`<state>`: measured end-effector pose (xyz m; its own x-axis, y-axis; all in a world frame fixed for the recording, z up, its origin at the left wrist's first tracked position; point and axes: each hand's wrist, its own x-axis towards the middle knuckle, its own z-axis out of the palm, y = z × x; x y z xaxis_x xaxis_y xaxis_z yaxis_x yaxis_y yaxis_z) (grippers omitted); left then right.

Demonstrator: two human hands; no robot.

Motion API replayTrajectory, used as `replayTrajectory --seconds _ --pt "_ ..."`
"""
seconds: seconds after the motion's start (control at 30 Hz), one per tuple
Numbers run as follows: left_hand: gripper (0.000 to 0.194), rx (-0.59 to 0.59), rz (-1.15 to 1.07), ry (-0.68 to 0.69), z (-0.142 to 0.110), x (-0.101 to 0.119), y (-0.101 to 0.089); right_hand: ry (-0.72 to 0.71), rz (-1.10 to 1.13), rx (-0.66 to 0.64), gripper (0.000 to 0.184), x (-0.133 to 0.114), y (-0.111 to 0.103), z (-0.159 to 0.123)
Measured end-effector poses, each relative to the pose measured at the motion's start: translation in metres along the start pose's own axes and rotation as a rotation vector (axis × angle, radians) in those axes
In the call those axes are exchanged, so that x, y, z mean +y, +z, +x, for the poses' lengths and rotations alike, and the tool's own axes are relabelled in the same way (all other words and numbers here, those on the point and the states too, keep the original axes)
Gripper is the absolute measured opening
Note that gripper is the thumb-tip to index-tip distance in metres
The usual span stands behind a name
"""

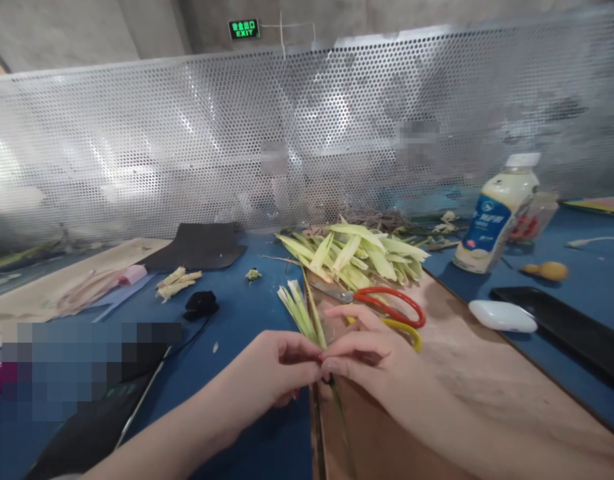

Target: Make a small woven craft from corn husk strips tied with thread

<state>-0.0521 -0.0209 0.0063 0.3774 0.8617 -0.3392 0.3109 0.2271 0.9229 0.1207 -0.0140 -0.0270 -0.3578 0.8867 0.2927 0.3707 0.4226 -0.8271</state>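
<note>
Close together at the lower middle, my left hand (277, 363) and my right hand (374, 353) pinch a small bundle of pale green corn husk strips (299, 310). The strips' cut ends fan out upward, beyond my fingers. A thin green strand (343, 417) hangs down toward me below the pinch. My fingertips hide the part between them. Just past my right hand lie scissors (389, 307) with one red and one yellow handle loop. Their blades point left, beside a heap of green corn husks (359, 250).
A milky drink bottle (497, 217), a white earbud case (501, 316) and a black phone (571, 333) are on the right. Black sheet (199, 245), husk scraps (177, 283) and a small black object (201, 305) lie left. Behind stands a perforated metal screen (187, 147).
</note>
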Motion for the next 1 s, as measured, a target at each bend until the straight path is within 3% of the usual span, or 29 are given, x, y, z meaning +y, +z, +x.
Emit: replayTrajectory --seconds 0.33,0.7,0.9,1.0 --pt "0.023 -0.011 0.032 0.025 0.000 -0.004 0.002 0.081 0.030 0.000 0.004 -0.002 0.004 -0.001" --pt "0.014 -0.017 0.047 0.043 0.002 -0.005 0.003 -0.020 0.018 -0.003 0.007 0.006 0.006 0.000" --pt "0.011 -0.002 -0.011 0.031 0.005 -0.009 0.000 -0.056 -0.015 0.086 0.016 0.004 0.003 -0.002" --pt "0.010 0.007 -0.038 0.038 0.002 -0.005 0.001 -0.141 -0.056 0.055 0.014 0.002 0.003 -0.005"
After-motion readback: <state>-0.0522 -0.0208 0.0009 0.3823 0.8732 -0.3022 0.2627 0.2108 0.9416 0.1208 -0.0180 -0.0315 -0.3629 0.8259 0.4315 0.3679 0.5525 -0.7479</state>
